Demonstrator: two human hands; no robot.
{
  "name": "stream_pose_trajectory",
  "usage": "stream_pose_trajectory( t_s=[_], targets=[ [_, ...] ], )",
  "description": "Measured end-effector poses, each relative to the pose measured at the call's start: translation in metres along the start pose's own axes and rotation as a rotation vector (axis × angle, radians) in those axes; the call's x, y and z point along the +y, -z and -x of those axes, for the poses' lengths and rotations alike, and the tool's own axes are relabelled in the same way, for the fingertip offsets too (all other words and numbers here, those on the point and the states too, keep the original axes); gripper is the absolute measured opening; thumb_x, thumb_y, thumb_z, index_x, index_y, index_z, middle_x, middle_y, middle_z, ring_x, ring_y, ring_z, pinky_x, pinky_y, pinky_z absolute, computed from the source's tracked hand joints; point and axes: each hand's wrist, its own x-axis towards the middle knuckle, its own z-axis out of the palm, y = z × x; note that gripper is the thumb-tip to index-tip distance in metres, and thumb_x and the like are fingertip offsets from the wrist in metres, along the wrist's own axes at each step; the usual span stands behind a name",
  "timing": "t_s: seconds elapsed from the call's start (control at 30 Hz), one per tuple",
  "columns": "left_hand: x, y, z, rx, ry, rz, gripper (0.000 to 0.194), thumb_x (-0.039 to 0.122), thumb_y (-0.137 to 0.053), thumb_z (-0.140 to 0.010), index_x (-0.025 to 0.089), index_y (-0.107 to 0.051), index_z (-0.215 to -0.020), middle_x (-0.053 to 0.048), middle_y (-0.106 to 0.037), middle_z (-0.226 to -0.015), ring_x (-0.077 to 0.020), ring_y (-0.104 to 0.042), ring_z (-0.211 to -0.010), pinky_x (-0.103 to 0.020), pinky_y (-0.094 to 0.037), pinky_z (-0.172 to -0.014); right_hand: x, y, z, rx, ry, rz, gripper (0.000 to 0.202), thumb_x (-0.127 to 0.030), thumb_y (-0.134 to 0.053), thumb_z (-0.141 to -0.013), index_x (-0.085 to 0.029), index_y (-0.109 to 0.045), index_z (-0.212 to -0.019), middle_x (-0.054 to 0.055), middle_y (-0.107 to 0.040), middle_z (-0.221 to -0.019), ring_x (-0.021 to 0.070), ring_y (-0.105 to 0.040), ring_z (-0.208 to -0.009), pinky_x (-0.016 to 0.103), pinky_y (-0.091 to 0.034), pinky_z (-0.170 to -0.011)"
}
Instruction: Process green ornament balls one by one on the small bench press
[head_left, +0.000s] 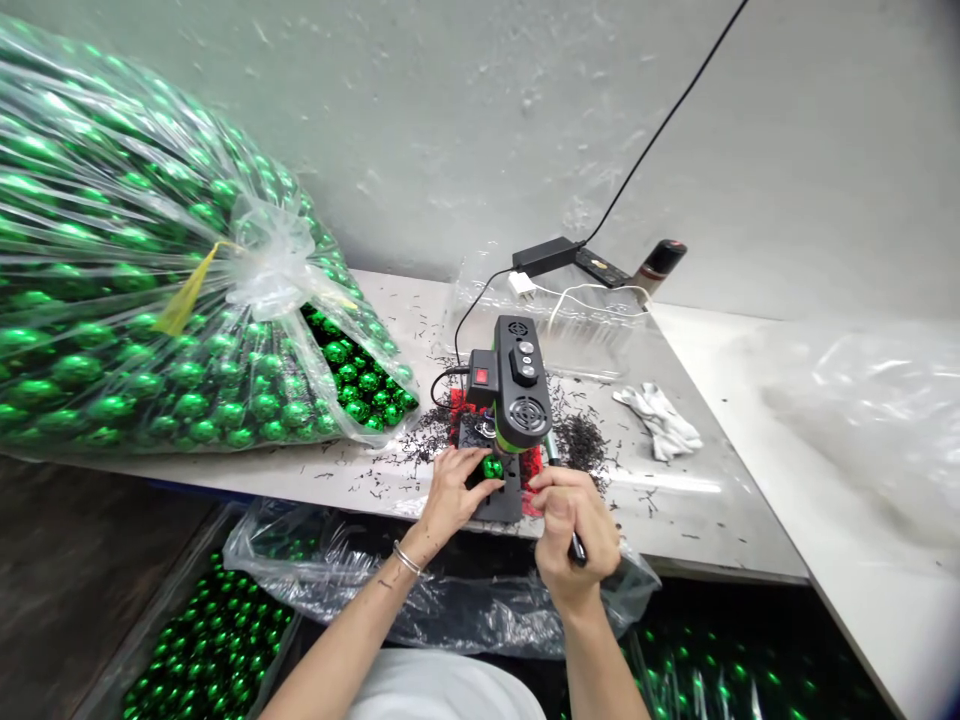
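Observation:
A shiny green ball (492,466) sits under the head of a small black press-like machine (523,385). Thumb and fingers of my left hand (459,490) close around the ball from the left. My right hand (576,530) is wrapped round a lever with a black handle (578,550), whose metal rod runs up to the machine's right side. Beneath the ball lies the machine's black base plate (504,505), and red material (531,480) shows beside it. Small black scraps (577,445) are scattered around the machine.
A large clear bag of green balls (150,300) leans at the left. White gloves (664,420) lie at the right. Behind the machine are a clear plastic tray (592,345), a black power adapter (545,256) and a dark-capped bottle (660,265). More green balls (214,640) fill a container below.

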Motion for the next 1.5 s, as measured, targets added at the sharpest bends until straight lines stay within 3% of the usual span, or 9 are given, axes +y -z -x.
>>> stream_pose_trajectory(
  t_s=[0.17,0.33,0.7,0.87,1.0,1.13,1.27,1.37,1.5],
  targets=[
    [-0.005,0.0,0.0,-0.022,-0.012,-0.033,0.031,0.032,-0.085,-0.071,0.027,-0.077,-0.1,-0.007,-0.074,-0.109,-0.0319,-0.062,-0.108,-0.054,-0.026,-0.116,0.02,-0.007,0.03,-0.032,0.04,-0.012,0.022,-0.012,-0.041,-0.094,-0.019,-0.052,-0.076,0.002,-0.058,-0.075,0.0127,-0.059,-0.066,0.028,-0.05,-0.061],
    [-0.01,0.0,0.001,-0.046,-0.038,-0.112,0.033,0.036,-0.082,-0.075,0.027,-0.076,-0.106,-0.008,-0.074,-0.112,-0.0308,-0.063,-0.11,-0.053,-0.028,-0.115,0.04,-0.02,0.057,0.057,0.096,-0.012,0.028,-0.02,-0.036,-0.099,-0.019,-0.05,-0.075,0.001,-0.058,-0.077,0.011,-0.057,-0.066,0.032,-0.053,-0.072],
    [-0.009,-0.001,0.003,-0.04,-0.032,-0.045,0.035,0.037,-0.083,-0.075,0.027,-0.076,-0.107,-0.01,-0.074,-0.113,-0.0313,-0.063,-0.112,-0.057,-0.024,-0.118,0.052,-0.029,0.069,0.075,0.138,-0.011,0.029,-0.022,-0.039,-0.1,-0.02,-0.05,-0.073,-0.001,-0.057,-0.076,0.0112,-0.062,-0.068,0.033,-0.055,-0.074],
    [-0.009,-0.004,0.002,-0.022,-0.036,-0.047,0.035,0.037,-0.083,-0.074,0.026,-0.076,-0.107,-0.01,-0.075,-0.112,-0.0327,-0.063,-0.112,-0.059,-0.026,-0.117,0.033,-0.021,0.045,0.131,0.093,-0.015,0.03,-0.014,-0.042,-0.096,-0.018,-0.05,-0.067,0.001,-0.059,-0.073,0.0118,-0.06,-0.063,0.033,-0.054,-0.07],
    [-0.006,-0.002,0.005,-0.005,-0.038,-0.081,0.036,0.035,-0.083,-0.075,0.025,-0.076,-0.109,-0.011,-0.074,-0.112,-0.0333,-0.063,-0.111,-0.058,-0.036,-0.111,0.004,-0.007,-0.001,0.139,-0.115,-0.002,0.029,-0.009,-0.048,-0.093,-0.017,-0.054,-0.066,0.001,-0.06,-0.068,0.0119,-0.059,-0.06,0.026,-0.045,-0.054],
    [-0.002,0.016,0.036,-0.008,-0.066,-0.151,0.038,0.038,-0.075,-0.083,0.026,-0.072,-0.119,-0.013,-0.072,-0.116,-0.0327,-0.063,-0.11,-0.053,-0.045,-0.102,-0.009,-0.001,-0.028,0.128,-0.173,-0.007,0.028,-0.009,-0.055,-0.091,-0.018,-0.054,-0.064,-0.001,-0.057,-0.061,0.0134,-0.062,-0.059,0.026,-0.043,-0.052],
    [0.0,0.046,0.066,-0.061,-0.096,-0.197,0.063,0.049,-0.086,-0.068,0.025,-0.07,-0.124,-0.016,-0.07,-0.12,-0.0365,-0.061,-0.111,-0.053,-0.046,-0.1,-0.009,-0.004,-0.024,0.157,-0.149,-0.01,0.029,-0.012,-0.053,-0.092,-0.018,-0.054,-0.064,0.0,-0.058,-0.061,0.014,-0.062,-0.059,0.026,-0.043,-0.051],
    [0.004,0.066,0.05,0.075,-0.049,-0.163,0.05,0.046,-0.08,-0.075,0.026,-0.072,-0.121,-0.015,-0.067,-0.124,-0.0369,-0.057,-0.118,-0.053,-0.039,-0.108,-0.008,-0.006,-0.018,0.163,-0.159,0.016,0.029,-0.013,-0.053,-0.092,-0.018,-0.054,-0.064,0.0,-0.059,-0.062,0.0133,-0.061,-0.059,0.026,-0.043,-0.051],
    [0.005,0.083,-0.013,0.317,-0.016,-0.163,0.034,0.032,-0.073,-0.081,0.024,-0.071,-0.114,-0.015,-0.062,-0.127,-0.0374,-0.048,-0.127,-0.052,-0.027,-0.116,-0.005,-0.005,-0.015,0.14,-0.164,0.016,0.026,-0.012,-0.053,-0.092,-0.018,-0.058,-0.067,0.001,-0.063,-0.067,0.0128,-0.063,-0.061,0.025,-0.044,-0.053]
  ],
)
